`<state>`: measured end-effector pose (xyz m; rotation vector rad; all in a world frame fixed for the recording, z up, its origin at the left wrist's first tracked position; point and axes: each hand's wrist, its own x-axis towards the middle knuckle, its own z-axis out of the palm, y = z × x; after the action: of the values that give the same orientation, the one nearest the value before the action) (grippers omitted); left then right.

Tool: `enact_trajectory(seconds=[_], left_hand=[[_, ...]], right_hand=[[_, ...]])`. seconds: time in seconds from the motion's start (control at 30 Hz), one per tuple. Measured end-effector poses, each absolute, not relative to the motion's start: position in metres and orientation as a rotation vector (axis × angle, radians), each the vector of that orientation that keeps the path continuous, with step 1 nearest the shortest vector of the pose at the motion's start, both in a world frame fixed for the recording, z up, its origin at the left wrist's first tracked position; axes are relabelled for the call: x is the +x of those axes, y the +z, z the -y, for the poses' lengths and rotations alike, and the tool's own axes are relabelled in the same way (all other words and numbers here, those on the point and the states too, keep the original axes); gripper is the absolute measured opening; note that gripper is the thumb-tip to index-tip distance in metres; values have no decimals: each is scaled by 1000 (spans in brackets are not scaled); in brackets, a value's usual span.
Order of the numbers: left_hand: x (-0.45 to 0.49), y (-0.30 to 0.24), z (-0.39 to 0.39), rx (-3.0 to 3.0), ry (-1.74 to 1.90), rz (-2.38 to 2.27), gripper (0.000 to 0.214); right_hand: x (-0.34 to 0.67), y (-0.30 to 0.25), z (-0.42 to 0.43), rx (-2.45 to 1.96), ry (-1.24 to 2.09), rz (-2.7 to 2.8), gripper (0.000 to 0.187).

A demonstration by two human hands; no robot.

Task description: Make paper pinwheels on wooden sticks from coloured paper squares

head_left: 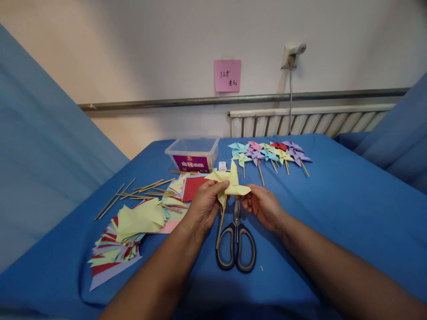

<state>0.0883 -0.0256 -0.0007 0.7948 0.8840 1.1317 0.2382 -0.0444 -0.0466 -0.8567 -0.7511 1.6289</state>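
A pale yellow paper pinwheel on a thin wooden stick is held up over the blue cloth. My left hand is closed on it, thumb pressed on the paper near the hub and fingers round the stick. My right hand is at the pinwheel's right side, fingers curled with the tips at the lower right vane. Grey-handled scissors lie shut on the cloth just below both hands.
Several finished pinwheels lie in a row at the back. A clear plastic box, loose wooden sticks and piles of coloured paper are on the left. A radiator and a pink note are on the wall.
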Motion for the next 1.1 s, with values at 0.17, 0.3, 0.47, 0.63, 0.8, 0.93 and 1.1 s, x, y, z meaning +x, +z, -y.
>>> enact_trajectory(seconds=[0.17, 0.3, 0.47, 0.63, 0.8, 0.93, 1.1], left_hand=[[87, 0, 25, 789, 1151, -914, 15], [88, 2, 27, 786, 1096, -907, 17], [89, 1, 28, 803, 1047, -905, 22], [89, -4, 26, 815, 1041, -902, 19], [88, -8, 26, 858, 967, -876, 17], [91, -7, 31, 863, 869, -843, 14], [94, -6, 37, 813, 792, -855, 10]], right_hand=[[240, -49, 44, -815, 1579, 777, 44], [241, -47, 45, -870, 1489, 896, 35], [243, -47, 43, -906, 1421, 918, 30], [245, -50, 40, -904, 1448, 895, 30], [245, -48, 39, -828, 1479, 805, 34], [248, -43, 39, -754, 1592, 718, 34], [256, -39, 37, -693, 1678, 626, 27]])
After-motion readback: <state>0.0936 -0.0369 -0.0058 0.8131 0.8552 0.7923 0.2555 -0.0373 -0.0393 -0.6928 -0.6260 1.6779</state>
